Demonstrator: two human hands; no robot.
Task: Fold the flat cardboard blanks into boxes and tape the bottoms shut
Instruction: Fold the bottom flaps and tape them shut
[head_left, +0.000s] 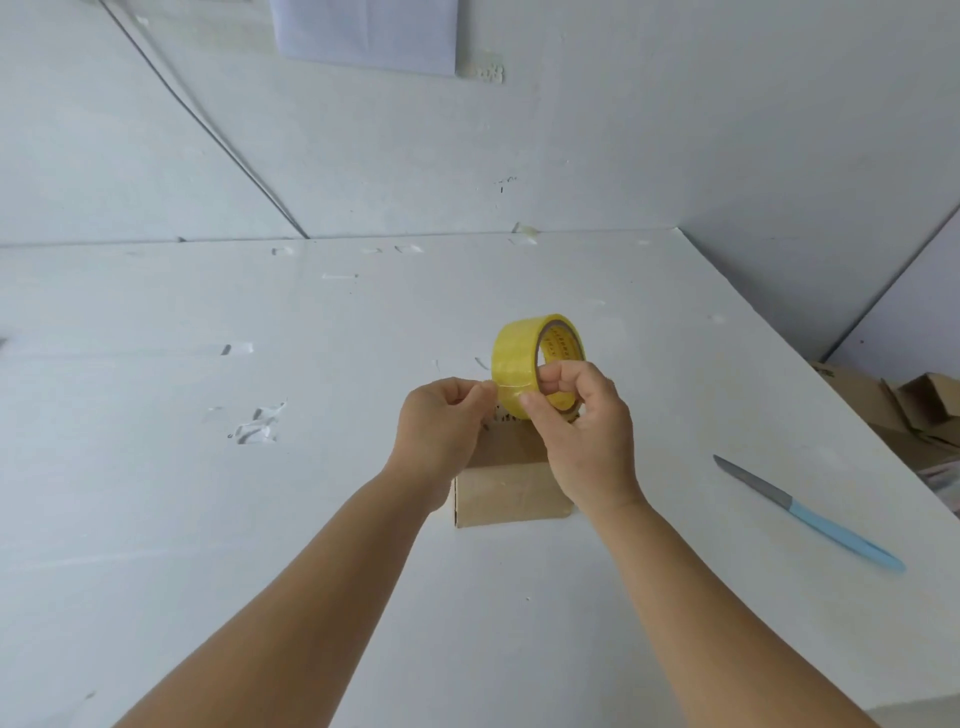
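Observation:
A yellow roll of tape (519, 348) is held up above the middle of the white table (260, 519). My right hand (582, 431) grips the roll, with fingers through its core and the thumb on its outer face. My left hand (441, 421) pinches the tape's loose end at the roll's left side. Below both hands stands a small brown cardboard box (511, 493), partly hidden by my wrists.
A knife (810, 514) with a light blue handle lies on the table to the right. Beyond the table's right edge sit brown cardboard pieces (919, 405). Bits of old tape (257, 426) stick to the tabletop at left. White walls stand behind.

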